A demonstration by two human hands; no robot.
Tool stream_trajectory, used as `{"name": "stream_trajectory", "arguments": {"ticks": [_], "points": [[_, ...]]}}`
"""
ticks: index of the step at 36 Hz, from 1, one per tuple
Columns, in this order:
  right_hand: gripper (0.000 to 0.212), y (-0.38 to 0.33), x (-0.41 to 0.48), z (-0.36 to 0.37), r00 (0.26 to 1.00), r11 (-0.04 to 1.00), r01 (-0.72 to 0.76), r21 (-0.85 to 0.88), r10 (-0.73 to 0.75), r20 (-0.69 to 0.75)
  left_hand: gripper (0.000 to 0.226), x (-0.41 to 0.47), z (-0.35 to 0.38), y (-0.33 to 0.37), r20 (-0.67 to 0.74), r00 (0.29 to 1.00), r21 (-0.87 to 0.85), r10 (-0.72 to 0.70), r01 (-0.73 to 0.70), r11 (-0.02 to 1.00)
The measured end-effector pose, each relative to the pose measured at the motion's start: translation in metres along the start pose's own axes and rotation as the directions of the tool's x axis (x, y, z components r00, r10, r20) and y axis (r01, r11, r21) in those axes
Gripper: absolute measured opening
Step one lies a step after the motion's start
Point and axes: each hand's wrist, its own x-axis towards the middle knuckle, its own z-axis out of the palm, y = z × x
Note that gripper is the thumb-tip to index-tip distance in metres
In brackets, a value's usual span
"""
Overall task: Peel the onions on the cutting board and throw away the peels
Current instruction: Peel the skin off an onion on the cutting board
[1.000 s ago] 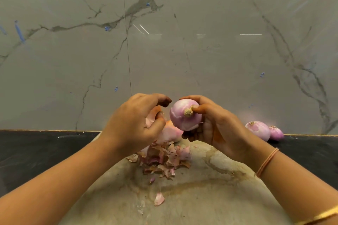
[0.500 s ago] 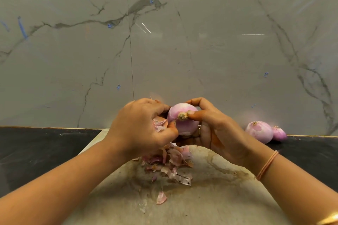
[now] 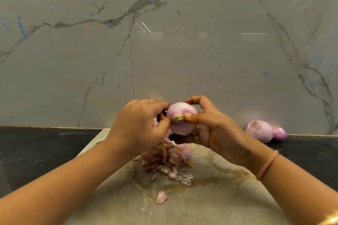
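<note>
Curling round the onion [image 3: 181, 127], the right hand [image 3: 215, 131] holds it while the left hand [image 3: 139, 124] pinches its side.

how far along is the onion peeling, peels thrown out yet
Done: a large onion and a small onion on the dark counter look peeled. In hand: the right hand holds a third onion, mostly bare, while the left hand pinches at its skin. Left: finish it, then throw away the peel pile and a stray peel lying on the cutting board.

Left hand [image 3: 139, 126] and right hand [image 3: 210, 128] close together, fingers curled.
</note>
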Motion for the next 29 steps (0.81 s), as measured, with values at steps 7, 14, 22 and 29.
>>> {"name": "stream_trajectory", "arguments": {"ticks": [7,14,22,29], "points": [[0.051,-0.0022,-0.0008,-0.0031,0.998,0.994,0.04,0.104,-0.035,-0.054,0.034,-0.0029,0.0016,0.0051,0.038,0.983,-0.301,-0.179,0.182,0.936],[0.049,-0.0019,-0.0015,-0.0017,0.997,0.993,0.053,0.104,-0.046,-0.065,0.027,-0.0034,0.007,0.0011,0.057,0.993,-0.241,-0.104,0.114,0.964],[0.04,-0.0054,-0.0038,-0.0014,0.998,0.99,0.059,0.125,-0.055,-0.029,0.034,0.0002,0.004,-0.0027,-0.017,0.996,-0.24,-0.091,0.084,0.967],[0.038,-0.0037,-0.0041,-0.005,1.0,0.994,0.022,0.108,-0.023,0.007,0.011,0.0003,0.0043,-0.0043,-0.065,0.989,-0.211,-0.134,0.118,0.97]]}}
